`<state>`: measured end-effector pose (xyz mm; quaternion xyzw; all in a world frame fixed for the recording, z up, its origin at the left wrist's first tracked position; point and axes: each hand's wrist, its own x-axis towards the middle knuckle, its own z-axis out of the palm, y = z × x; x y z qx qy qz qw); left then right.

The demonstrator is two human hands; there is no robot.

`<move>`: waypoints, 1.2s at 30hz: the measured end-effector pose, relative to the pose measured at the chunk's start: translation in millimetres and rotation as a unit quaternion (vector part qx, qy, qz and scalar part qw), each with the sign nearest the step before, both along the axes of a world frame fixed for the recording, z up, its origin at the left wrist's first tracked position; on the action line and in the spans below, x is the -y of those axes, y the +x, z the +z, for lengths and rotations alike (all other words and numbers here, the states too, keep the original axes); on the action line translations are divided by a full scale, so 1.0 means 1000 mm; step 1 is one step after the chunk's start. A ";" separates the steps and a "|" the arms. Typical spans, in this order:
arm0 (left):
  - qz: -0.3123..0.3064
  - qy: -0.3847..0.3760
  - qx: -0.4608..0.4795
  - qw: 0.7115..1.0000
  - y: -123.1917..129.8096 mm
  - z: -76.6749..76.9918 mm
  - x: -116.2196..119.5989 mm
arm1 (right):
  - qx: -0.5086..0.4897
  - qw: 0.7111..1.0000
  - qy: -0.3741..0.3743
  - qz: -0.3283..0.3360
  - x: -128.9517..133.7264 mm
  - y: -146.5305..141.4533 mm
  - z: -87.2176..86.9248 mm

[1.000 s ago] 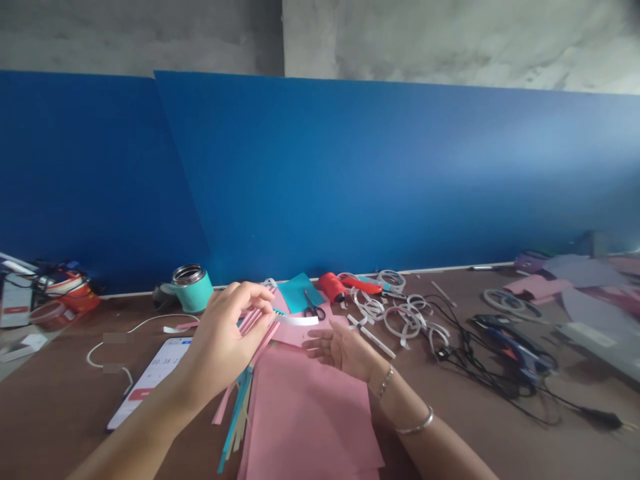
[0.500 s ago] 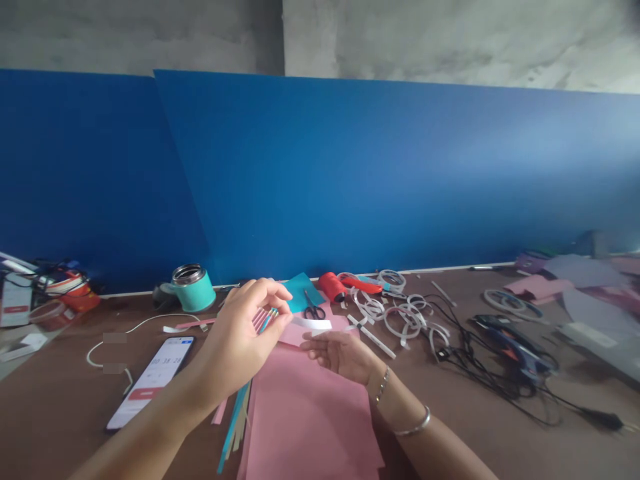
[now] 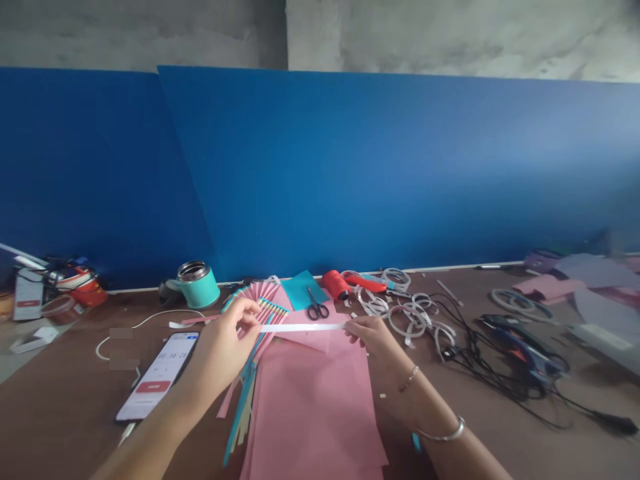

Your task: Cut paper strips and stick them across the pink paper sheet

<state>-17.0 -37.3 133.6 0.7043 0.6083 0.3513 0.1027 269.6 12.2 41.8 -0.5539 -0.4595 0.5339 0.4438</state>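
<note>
A narrow white strip (image 3: 303, 327), paper or tape by its look, is stretched level between my two hands. My left hand (image 3: 227, 340) pinches its left end between thumb and fingers. At the right end, my right hand (image 3: 367, 335) grips it with closed fingers. Below the strip lie pink paper sheets (image 3: 315, 400). Just beyond my left hand is a pleated pink paper fan (image 3: 265, 293) with striped edges, partly covered by that hand. Blue and tan paper strips (image 3: 243, 400) run down beside the sheets. Dark-handled scissors (image 3: 317, 309) rest behind the strip, by a teal paper (image 3: 299, 289).
A phone (image 3: 160, 373) and a teal mug (image 3: 195, 285) stand at left. A red thread spool (image 3: 335, 285) and curled white strips (image 3: 410, 313) lie behind my right hand. Farther right are black cables (image 3: 480, 373) and a dark tool (image 3: 523, 350). A blue panel (image 3: 375, 173) closes the back.
My hands have moved apart, and the white strip now spans straight between them. My right fingers, outstretched before, have closed on its end. More of the pleated fan shows.
</note>
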 end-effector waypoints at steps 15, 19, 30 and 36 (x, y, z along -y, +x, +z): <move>0.013 0.128 0.139 0.982 0.006 -0.085 0.012 | -0.085 0.989 0.037 -0.118 0.003 0.005 -0.004; -0.044 0.133 0.115 0.984 0.007 -0.071 0.017 | -0.043 0.998 0.009 -0.046 0.008 0.001 -0.003; -0.130 0.093 0.133 0.978 0.020 0.022 0.015 | -0.248 0.929 -0.190 0.198 0.002 -0.039 0.000; -0.124 0.027 0.183 0.975 0.021 0.026 0.013 | -0.295 0.924 -0.206 0.130 0.000 -0.040 0.002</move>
